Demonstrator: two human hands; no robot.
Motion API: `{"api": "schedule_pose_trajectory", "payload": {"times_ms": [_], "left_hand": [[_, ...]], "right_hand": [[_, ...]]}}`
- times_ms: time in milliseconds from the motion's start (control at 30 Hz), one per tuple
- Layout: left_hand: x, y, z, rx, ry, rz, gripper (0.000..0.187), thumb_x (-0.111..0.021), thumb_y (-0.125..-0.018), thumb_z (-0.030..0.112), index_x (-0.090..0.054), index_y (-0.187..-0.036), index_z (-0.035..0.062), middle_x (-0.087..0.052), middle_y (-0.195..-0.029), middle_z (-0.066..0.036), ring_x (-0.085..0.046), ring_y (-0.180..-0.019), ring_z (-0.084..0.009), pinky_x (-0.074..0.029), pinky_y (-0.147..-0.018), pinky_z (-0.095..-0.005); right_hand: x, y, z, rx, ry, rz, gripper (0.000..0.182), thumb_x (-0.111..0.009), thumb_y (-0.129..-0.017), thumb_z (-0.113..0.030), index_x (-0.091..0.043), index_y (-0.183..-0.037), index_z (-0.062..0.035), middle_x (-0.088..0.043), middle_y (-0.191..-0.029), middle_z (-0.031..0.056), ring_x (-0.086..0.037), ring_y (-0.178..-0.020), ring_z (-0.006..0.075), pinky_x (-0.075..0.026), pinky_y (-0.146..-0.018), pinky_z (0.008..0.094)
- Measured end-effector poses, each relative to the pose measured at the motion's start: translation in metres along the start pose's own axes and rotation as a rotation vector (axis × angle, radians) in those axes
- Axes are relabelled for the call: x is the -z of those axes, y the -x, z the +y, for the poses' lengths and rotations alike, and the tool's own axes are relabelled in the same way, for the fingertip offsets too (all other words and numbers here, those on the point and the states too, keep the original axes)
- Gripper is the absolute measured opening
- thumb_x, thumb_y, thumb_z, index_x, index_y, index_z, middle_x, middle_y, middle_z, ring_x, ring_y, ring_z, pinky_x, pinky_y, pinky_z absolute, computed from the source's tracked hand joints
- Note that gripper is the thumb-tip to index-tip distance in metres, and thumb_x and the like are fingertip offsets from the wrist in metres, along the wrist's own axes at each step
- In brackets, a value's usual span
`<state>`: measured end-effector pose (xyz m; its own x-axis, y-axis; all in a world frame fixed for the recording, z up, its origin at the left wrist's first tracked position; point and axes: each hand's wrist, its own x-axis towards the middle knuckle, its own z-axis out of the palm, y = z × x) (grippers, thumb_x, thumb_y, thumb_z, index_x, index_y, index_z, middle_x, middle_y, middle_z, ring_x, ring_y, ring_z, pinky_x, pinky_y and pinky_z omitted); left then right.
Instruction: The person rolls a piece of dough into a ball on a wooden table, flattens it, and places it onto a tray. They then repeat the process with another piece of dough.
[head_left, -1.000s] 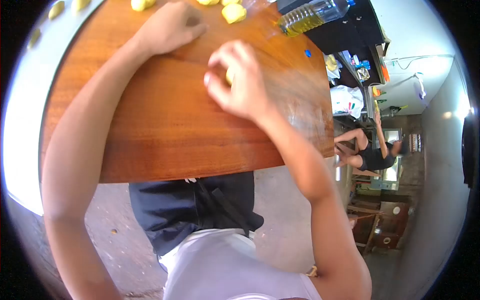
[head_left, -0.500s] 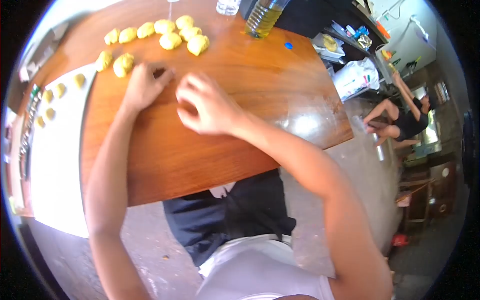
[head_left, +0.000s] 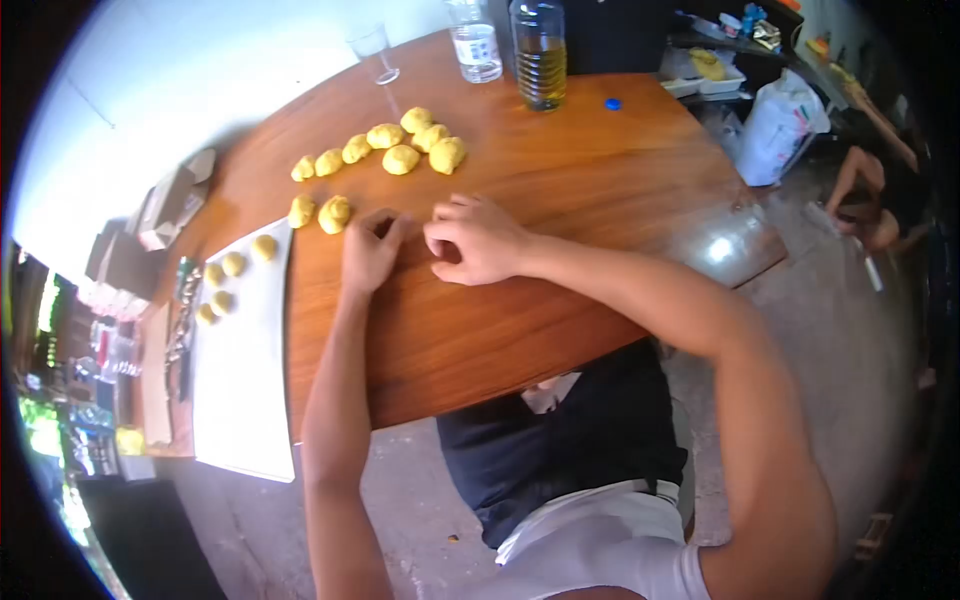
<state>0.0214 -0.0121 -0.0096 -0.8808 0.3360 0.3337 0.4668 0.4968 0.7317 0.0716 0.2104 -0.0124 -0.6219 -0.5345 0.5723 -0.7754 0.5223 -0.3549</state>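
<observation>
My left hand [head_left: 373, 250] rests on the wooden table [head_left: 480, 330] just beside a yellow dough ball [head_left: 334, 214]. Its fingers are loosely curled and the thumb stands apart, with nothing seen between them. To its right, my right hand [head_left: 478, 240] hovers over or touches the wood, fingers bent and a gap left between them and the thumb. No object shows in it. Beyond both hands lies a group of several rough yellow dough lumps [head_left: 401, 159]. On a white board [head_left: 243, 390] at the left sit several smaller, smoother dough balls [head_left: 263, 248].
At the table's back stand a clear glass [head_left: 376, 55], a water bottle [head_left: 476, 50] and an oil bottle [head_left: 541, 70]. A blue cap [head_left: 613, 104] lies right of them. Cardboard boxes [head_left: 165, 210] stand left. A white sack [head_left: 780, 130] and another person [head_left: 875, 190] are at right.
The view has swung left, so the table and its contents appear farther right and more boxes show at left. Both hands stay at nearly the same place over the table.
</observation>
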Motion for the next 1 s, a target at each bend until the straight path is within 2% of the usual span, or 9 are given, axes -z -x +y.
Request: {"api": "schedule_pose_trajectory", "payload": {"times_ms": [100, 267, 333, 467, 567, 767, 800, 933, 1000], "left_hand": [[-0.006, 0.008, 0.012, -0.005, -0.006, 0.049, 0.024, -0.069, -0.099, 0.021, -0.074, -0.095, -0.0024, -0.069, -0.076, -0.006, -0.058, -0.068, -0.0105, -0.048, -0.064, -0.0294], [-0.021, 0.012, 0.045, 0.056, -0.08, 0.078, 0.028, -0.066, -0.102, 0.026, -0.073, -0.105, -0.0016, -0.065, -0.078, -0.001, -0.053, -0.072, -0.0082, -0.046, -0.067, -0.0266], [-0.035, 0.01, 0.05, 0.11, 0.024, 0.087, 0.032, -0.067, -0.101, 0.028, -0.072, -0.108, -0.0025, -0.074, -0.103, -0.017, -0.066, -0.087, -0.0206, -0.053, -0.081, -0.0362], [-0.073, -0.005, 0.068, -0.167, -0.182, 0.098, 0.034, -0.064, -0.103, 0.03, -0.07, -0.118, -0.0001, -0.066, -0.127, -0.021, -0.065, -0.107, -0.0294, -0.051, -0.091, -0.0403], [-0.084, -0.006, 0.074, -0.24, -0.282, -0.115, 0.032, -0.063, -0.101, 0.023, -0.069, -0.125, 0.0028, -0.06, -0.138, -0.022, -0.058, -0.129, -0.0384, -0.047, -0.107, -0.0425], [-0.099, 0.013, 0.112, -0.371, -0.239, -0.342, 0.027, -0.065, -0.094, 0.0, -0.071, -0.121, 0.0002, -0.063, -0.136, -0.02, -0.061, -0.128, -0.0362, -0.048, -0.108, -0.0398], [-0.1, 0.009, 0.112, -0.362, -0.205, -0.302, 0.024, -0.065, -0.093, -0.002, -0.072, -0.116, 0.0007, -0.065, -0.129, -0.019, -0.065, -0.119, -0.0357, -0.051, -0.103, -0.0398], [-0.112, 0.015, 0.11, -0.401, -0.309, -0.14, 0.011, -0.068, -0.091, 0.004, -0.07, -0.102, 0.0008, -0.06, -0.106, -0.02, -0.062, -0.097, -0.038, -0.052, -0.085, -0.0455], [-0.109, 0.022, 0.11, -0.366, -0.416, -0.111, 0.012, -0.07, -0.091, 0.007, -0.067, -0.102, 0.0007, -0.059, -0.108, -0.02, -0.06, -0.099, -0.039, -0.051, -0.086, -0.0461]], "right_hand": [[0.033, -0.004, 0.035, -0.134, -0.529, -0.261, 0.018, -0.076, -0.09, -0.025, -0.073, -0.099, -0.0094, -0.071, -0.103, 0.0054, -0.066, -0.102, 0.0194, -0.052, -0.089, 0.0339], [0.079, 0.024, 0.123, -0.394, -0.573, 0.169, 0.018, -0.066, -0.1, -0.022, -0.072, -0.107, -0.0072, -0.071, -0.096, 0.0023, -0.065, -0.093, 0.0136, -0.053, -0.084, 0.0285], [0.091, 0.033, 0.134, -0.537, -0.785, 0.197, 0.019, -0.065, -0.1, -0.023, -0.072, -0.107, -0.0069, -0.071, -0.093, 0.002, -0.065, -0.086, 0.0127, -0.053, -0.078, 0.027], [0.067, 0.027, 0.135, -0.346, -0.382, 0.233, 0.016, -0.067, -0.096, -0.016, -0.073, -0.092, -0.0019, -0.074, -0.082, 0.0067, -0.069, -0.076, 0.0145, -0.055, -0.072, 0.0311], [0.065, 0.025, 0.135, -0.374, -0.358, 0.267, 0.015, -0.067, -0.094, -0.016, -0.073, -0.09, -0.0021, -0.075, -0.079, 0.0082, -0.07, -0.073, 0.0155, -0.055, -0.07, 0.0332], [0.071, 0.027, 0.129, -0.395, -0.337, 0.282, 0.013, -0.067, -0.091, -0.014, -0.072, -0.088, -0.0031, -0.074, -0.079, 0.0096, -0.07, -0.073, 0.0187, -0.054, -0.069, 0.0341], [0.069, 0.027, 0.127, -0.381, -0.31, 0.287, 0.013, -0.067, -0.09, -0.015, -0.072, -0.088, -0.003, -0.074, -0.08, 0.0102, -0.07, -0.073, 0.0201, -0.054, -0.069, 0.0345], [0.07, 0.024, 0.129, -0.455, -0.347, 0.231, 0.014, -0.069, -0.089, -0.017, -0.072, -0.089, -0.0024, -0.074, -0.083, 0.0121, -0.071, -0.077, 0.0241, -0.054, -0.071, 0.0365], [0.061, 0.023, 0.133, -0.428, -0.276, 0.284, 0.015, -0.069, -0.088, -0.02, -0.075, -0.088, -0.0065, -0.076, -0.09, 0.0144, -0.074, -0.088, 0.0317, -0.057, -0.079, 0.0415]]}}
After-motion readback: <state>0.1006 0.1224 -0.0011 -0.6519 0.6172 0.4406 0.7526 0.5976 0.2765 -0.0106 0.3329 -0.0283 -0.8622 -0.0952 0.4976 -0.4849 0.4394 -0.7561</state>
